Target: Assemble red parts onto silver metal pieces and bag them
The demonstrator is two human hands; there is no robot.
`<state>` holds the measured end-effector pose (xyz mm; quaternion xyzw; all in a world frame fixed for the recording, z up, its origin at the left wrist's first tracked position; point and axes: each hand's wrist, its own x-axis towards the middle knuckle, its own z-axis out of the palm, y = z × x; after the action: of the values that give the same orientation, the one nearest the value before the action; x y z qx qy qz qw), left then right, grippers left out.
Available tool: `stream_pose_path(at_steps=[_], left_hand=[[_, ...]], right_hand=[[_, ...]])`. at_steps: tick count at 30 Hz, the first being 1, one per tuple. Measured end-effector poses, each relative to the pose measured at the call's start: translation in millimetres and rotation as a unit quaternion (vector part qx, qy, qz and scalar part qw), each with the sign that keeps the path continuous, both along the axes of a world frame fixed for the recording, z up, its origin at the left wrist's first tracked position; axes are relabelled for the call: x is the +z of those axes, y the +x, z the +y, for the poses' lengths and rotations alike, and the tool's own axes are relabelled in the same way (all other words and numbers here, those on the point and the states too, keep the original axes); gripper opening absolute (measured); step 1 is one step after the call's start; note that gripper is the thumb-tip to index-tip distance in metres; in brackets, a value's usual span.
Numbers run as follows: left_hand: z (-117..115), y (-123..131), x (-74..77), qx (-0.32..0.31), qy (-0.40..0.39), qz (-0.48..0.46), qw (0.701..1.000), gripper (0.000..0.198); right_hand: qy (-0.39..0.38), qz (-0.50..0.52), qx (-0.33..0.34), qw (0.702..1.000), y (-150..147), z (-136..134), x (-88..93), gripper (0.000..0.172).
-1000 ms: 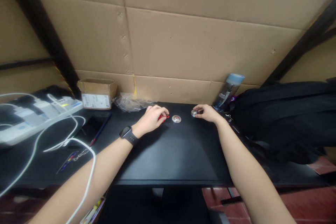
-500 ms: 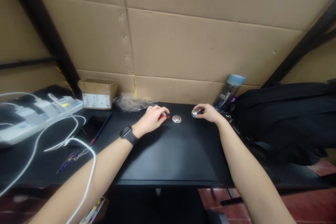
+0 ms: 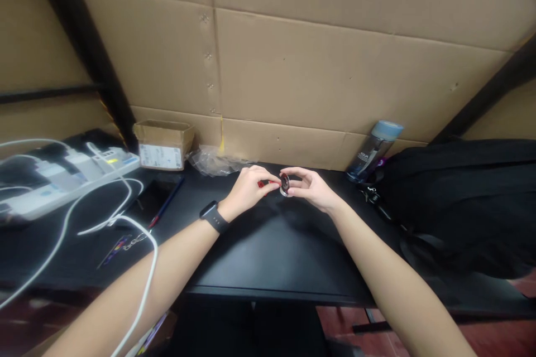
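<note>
My right hand (image 3: 312, 189) grips a round silver metal piece (image 3: 285, 183) by its rim, between thumb and fingers. The piece is tilted on edge, and its darker inner face turns toward my left hand. Fingers of my left hand (image 3: 251, 185) pinch a small red cord-like thing (image 3: 272, 182), whose end meets or nearly meets the silver piece. Both hands are close together above the black table (image 3: 268, 256). The second silver disc is not clearly distinguishable from the held piece. A dark watch (image 3: 213, 215) is on my left wrist.
At the back left are an open cardboard box (image 3: 163, 145) and crumpled clear plastic (image 3: 218, 160). A power strip (image 3: 67, 181) with white cables (image 3: 153, 268) lies left, near a phone (image 3: 157, 195). A blue-capped bottle (image 3: 372, 150) and black bag (image 3: 460, 201) stand right.
My right hand has moved left with the silver piece and turned it on edge, close to my left hand. My left hand now pinches the red thing out toward it. The view has shifted slightly.
</note>
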<state>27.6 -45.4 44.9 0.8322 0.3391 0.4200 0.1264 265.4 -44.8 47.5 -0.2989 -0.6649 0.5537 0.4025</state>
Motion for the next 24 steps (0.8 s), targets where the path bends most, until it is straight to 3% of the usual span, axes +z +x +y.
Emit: stream_pose_path(at_steps=[5, 10, 16, 24], left_hand=[[-2, 1, -0.6, 0.007, 0.009, -0.051, 0.999, 0.012], [-6, 3, 1.6, 0.043, 0.029, -0.031, 0.998, 0.01], [-6, 3, 3.5, 0.042, 0.043, -0.056, 0.997, 0.009], [-6, 5, 1.3, 0.04, -0.045, -0.111, 0.992, 0.011]], right_hand=[[0.011, 0.022, -0.011, 1.0, -10, -5, 0.1, 0.056], [0.022, 0.049, -0.02, 0.998, -18, -8, -2.7, 0.053], [0.051, 0.067, -0.036, 0.996, -24, -11, -5.8, 0.052], [0.133, 0.013, -0.101, 0.986, -30, -16, -4.6, 0.051]])
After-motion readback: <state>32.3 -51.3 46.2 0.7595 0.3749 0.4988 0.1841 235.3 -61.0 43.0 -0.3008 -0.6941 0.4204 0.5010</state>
